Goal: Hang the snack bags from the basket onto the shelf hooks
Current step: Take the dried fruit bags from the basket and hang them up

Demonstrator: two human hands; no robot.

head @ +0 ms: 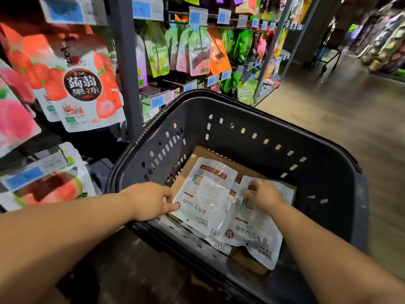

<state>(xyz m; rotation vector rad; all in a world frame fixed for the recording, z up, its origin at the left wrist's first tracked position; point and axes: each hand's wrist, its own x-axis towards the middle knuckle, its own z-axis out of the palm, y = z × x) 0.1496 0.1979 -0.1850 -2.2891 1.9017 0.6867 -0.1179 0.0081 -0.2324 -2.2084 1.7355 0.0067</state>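
Left bag and right bag lie overlapped on the basket floor, near side. Left hand pinches the left bag's left edge. Right hand curls onto the right bag; grip hidden, cannot tell. Bags look light, floppy, slick; probably best pinched at the top seam.

I see a black basket dotted with slots, white snack bags printed brown, brown cardboard, a strawberry-red hanging pouch, blue price tags
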